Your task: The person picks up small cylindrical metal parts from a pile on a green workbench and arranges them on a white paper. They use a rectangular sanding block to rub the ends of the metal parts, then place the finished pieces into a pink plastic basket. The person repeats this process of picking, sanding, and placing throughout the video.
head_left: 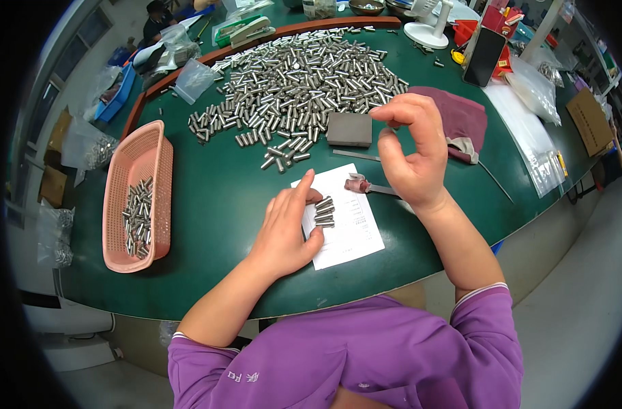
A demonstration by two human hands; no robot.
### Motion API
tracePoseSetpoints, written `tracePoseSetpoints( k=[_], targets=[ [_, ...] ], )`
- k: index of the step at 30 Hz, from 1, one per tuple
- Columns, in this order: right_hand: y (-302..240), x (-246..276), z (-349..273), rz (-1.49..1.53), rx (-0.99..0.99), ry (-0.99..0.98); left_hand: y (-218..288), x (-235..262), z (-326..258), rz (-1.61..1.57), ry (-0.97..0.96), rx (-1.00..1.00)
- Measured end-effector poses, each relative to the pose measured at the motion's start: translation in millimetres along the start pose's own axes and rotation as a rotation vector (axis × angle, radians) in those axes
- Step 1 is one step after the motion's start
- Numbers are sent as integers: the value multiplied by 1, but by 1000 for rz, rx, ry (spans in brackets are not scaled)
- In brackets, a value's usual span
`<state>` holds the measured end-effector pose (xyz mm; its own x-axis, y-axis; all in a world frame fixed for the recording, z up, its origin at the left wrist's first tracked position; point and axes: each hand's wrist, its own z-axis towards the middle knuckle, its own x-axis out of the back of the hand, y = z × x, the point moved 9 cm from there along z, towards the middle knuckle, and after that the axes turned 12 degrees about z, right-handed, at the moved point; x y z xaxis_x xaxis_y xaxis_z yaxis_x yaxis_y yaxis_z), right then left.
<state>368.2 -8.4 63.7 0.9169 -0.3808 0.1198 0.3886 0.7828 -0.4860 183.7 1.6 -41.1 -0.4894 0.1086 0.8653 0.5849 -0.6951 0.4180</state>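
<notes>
My left hand (287,228) rests on a white paper sheet (348,235) on the green table. Its fingers curl around a small row of short metal pins (324,212) lying side by side on the sheet. My right hand (410,146) is raised above the table with thumb and forefinger pinched together; whether a pin sits between them I cannot tell. A large heap of the same shiny metal pins (304,82) lies beyond both hands. A grey rectangular block (350,129) sits just left of my right hand.
A pink plastic basket (154,160) with several pins stands at the left. A dark red cloth (461,116), thin metal rods, a small pink scrap (355,183), clear plastic bags (532,88), a black phone (485,56) and a white fan base (427,31) lie around. Another person sits far back left.
</notes>
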Motion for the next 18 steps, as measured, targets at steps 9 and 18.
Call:
tracePoseSetpoints(
  k=[9, 18],
  targets=[
    [18, -30, -9, -110, -147, -336, -4, 3, 1, 9, 37, 24],
    [16, -74, -51, -123, -177, -803, -5, 4, 1, 3, 32, 36]
  ],
)
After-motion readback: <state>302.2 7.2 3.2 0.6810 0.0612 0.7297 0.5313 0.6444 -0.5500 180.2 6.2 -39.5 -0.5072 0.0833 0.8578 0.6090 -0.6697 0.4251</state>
